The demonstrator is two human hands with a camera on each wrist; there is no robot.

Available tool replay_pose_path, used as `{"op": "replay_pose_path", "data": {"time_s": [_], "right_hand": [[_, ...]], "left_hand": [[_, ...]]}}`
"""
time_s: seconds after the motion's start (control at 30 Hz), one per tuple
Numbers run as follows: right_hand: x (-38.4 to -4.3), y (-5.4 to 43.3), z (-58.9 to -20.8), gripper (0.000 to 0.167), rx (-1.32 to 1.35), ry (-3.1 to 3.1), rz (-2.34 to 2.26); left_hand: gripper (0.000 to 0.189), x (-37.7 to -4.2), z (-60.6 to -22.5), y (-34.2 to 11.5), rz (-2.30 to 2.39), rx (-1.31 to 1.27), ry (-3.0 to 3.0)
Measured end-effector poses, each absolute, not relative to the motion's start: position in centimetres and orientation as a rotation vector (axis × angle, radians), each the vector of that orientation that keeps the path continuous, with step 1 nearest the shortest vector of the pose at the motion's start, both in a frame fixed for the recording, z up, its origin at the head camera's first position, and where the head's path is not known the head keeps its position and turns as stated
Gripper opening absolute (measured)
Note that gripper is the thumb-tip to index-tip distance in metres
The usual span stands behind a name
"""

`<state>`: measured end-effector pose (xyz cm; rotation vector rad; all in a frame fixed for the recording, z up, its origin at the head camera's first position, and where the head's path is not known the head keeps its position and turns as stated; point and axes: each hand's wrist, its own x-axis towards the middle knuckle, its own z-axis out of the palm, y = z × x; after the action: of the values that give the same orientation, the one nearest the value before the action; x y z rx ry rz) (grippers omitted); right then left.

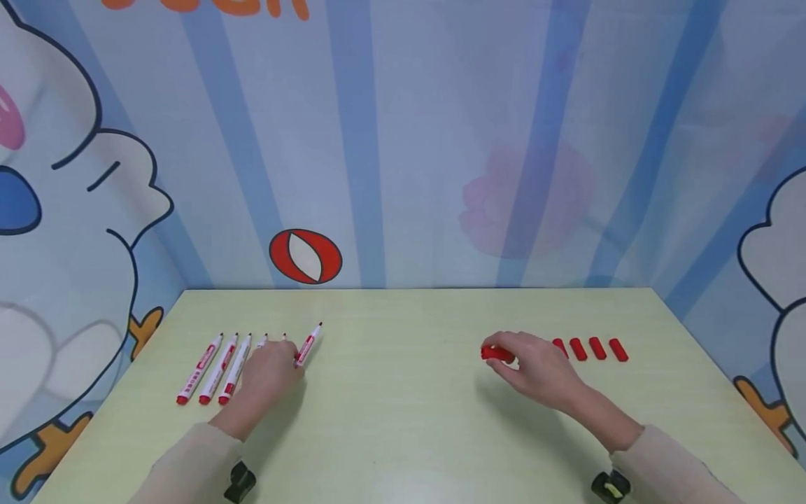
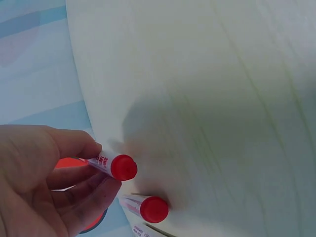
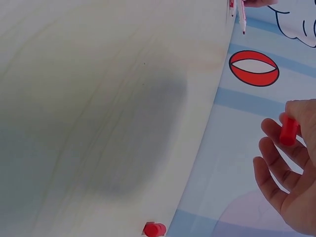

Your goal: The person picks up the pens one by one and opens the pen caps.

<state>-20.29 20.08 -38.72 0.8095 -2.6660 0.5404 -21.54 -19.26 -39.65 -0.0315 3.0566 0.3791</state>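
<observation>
My left hand (image 1: 272,371) pinches an uncapped white marker (image 1: 308,345) with red print, its dark tip pointing up and away. In the left wrist view, the red end (image 2: 123,168) of this marker sticks out between thumb and fingers. Beneath and beside that hand lie several more uncapped markers (image 1: 227,367) in a row, some partly hidden by it. Over on the right, my right hand (image 1: 540,367) holds a red marker cap (image 1: 497,353) between thumb and index finger. The right wrist view shows this cap (image 3: 288,134) with the other fingers loosely bent.
Several red caps (image 1: 597,348) lie in a row on the pale table (image 1: 403,420), just right of my right hand. A blue striped backdrop (image 1: 415,140) with cartoon figures rises behind the table's far edge. Each wrist carries a small black camera (image 1: 611,486).
</observation>
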Motion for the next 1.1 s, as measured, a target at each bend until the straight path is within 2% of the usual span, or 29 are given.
{"op": "replay_pose_path", "data": {"time_s": [0.63,0.87,1.1], "right_hand": [[-20.3,19.9,-38.9,0.027,0.833,-2.718,0.547],[-20.2,19.8,-39.0,0.026,0.825,-2.742,0.560],[-20.2,19.9,-39.1,0.026,0.807,-2.753,0.564]], "left_hand": [[0.013,-21.7,-40.8,-18.8,0.237,-0.010,3.084],[0.032,-21.3,-40.8,-18.6,0.193,0.018,3.107],[0.033,-21.1,-40.6,-18.8,0.167,0.047,3.110]]}}
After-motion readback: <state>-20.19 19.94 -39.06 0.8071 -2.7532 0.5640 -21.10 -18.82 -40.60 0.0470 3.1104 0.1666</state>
